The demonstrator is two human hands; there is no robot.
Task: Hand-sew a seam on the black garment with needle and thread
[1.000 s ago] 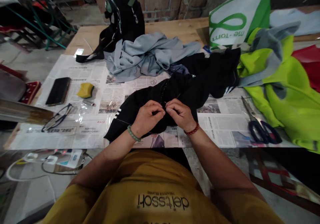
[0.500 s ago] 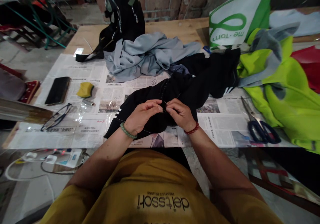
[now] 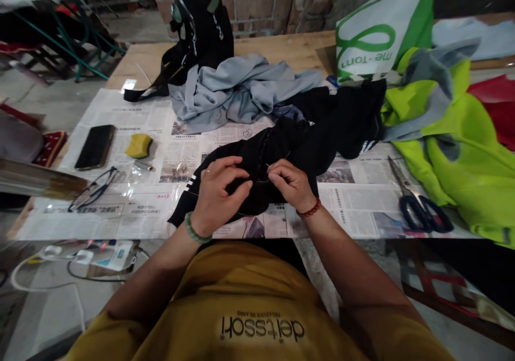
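A black garment (image 3: 249, 152) with white stripes lies bunched on the newspaper in front of me. Over its left part is my left hand (image 3: 221, 192), open, with thumb and fingers apart and nothing visible between them. My right hand (image 3: 288, 184) pinches a thin sewing needle (image 3: 267, 164) between thumb and forefinger, its tip pointing up and left above the cloth. A fine light thread runs near the fingers, though its full path is hard to make out against the black.
Scissors (image 3: 420, 205) lie at the right beside a lime-yellow garment (image 3: 458, 152). Grey cloth (image 3: 241, 90), a black backpack (image 3: 205, 23) and a white-green bag (image 3: 378, 34) stand behind. At left are a phone (image 3: 95, 146), a yellow sponge (image 3: 139, 145) and glasses (image 3: 94, 189).
My left hand has drawn back to the left, away from the right fingertips, and its fingers have spread. The right hand stays nearly in place, still pinching the needle.
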